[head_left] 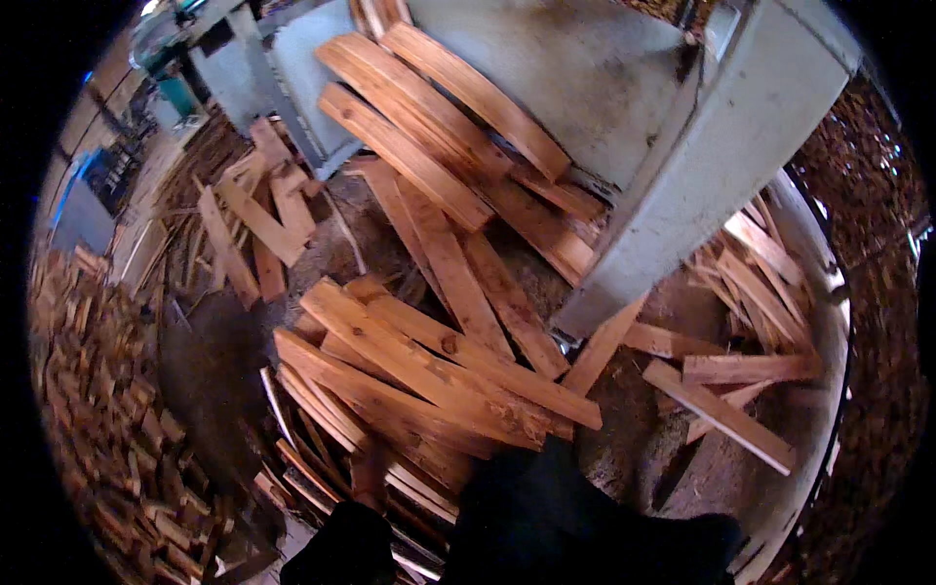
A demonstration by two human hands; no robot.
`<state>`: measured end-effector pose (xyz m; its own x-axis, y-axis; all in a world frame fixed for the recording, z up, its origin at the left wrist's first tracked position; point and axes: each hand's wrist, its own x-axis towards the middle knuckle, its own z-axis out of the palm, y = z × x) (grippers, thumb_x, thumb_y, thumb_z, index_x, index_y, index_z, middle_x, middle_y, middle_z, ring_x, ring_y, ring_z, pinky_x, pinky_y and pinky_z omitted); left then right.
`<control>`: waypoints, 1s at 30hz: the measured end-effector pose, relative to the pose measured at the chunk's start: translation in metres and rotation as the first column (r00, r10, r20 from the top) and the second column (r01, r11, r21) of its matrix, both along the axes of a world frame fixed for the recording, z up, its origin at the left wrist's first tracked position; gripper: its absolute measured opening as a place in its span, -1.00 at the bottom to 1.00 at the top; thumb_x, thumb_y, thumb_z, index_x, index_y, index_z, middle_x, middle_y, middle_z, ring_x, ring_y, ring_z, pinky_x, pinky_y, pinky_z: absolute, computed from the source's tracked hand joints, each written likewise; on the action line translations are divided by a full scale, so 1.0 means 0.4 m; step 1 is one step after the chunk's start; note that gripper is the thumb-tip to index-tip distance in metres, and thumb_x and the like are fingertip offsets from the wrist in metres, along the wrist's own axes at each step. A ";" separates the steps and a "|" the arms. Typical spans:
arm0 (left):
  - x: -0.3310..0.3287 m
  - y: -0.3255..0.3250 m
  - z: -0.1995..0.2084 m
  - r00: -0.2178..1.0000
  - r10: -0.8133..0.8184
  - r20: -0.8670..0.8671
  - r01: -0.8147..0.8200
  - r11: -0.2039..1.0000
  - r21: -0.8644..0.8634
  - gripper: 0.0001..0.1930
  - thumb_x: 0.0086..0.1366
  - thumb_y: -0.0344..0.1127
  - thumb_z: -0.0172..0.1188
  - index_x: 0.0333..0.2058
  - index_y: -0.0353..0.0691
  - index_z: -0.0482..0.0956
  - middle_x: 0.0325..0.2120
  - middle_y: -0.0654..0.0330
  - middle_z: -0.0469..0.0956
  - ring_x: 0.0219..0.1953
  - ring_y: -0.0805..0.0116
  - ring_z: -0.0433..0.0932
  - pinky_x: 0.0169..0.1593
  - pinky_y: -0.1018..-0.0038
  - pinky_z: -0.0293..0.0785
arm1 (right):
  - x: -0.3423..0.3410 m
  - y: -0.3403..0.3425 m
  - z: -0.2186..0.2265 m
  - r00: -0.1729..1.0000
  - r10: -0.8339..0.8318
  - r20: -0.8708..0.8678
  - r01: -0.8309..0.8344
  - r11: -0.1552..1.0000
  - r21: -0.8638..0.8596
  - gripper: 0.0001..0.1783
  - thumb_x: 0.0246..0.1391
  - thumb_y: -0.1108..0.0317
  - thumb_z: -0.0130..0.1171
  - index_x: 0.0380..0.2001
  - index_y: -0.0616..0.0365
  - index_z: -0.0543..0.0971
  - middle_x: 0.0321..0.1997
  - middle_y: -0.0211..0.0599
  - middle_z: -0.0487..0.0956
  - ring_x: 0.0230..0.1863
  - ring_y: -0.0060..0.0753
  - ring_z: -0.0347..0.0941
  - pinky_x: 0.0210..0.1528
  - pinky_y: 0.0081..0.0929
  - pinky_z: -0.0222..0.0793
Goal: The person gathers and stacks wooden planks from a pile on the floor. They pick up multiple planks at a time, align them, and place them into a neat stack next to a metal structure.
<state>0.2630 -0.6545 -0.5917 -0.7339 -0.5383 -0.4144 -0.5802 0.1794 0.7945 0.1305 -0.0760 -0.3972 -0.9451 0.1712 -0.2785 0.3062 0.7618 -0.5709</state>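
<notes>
Below the middle of the view lies a pile of wooden boards [429, 356], reddish-brown and roughly sawn. My left hand [369, 480] shows dimly at the pile's near left side, above a dark sleeve [341, 546]. It is against the boards, its fingers lost in shadow among their edges, so I cannot make out its grip. A large dark clothed shape [546, 517] covers the pile's near right end. My right hand does not show.
More boards [419, 136] lean on a pale metal panel [575, 78] beyond the pile. A slanting metal post [702, 166] stands at right. Loose offcuts lie at left [258, 210] and right [751, 366]. Heaped small wood pieces [117, 419] fill the far left.
</notes>
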 end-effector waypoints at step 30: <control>-0.476 0.906 0.567 0.595 -0.766 -0.244 0.777 0.625 -0.069 -0.42 0.17 -0.02 0.30 0.07 -0.25 0.45 -0.01 0.01 0.51 0.06 0.18 0.49 0.13 0.32 0.40 | -0.246 0.624 -0.195 0.867 0.480 0.133 -0.487 0.763 0.424 0.03 -0.25 -0.07 0.43 0.27 0.12 0.26 0.32 -0.01 0.29 0.34 0.09 0.16 0.35 -0.11 0.11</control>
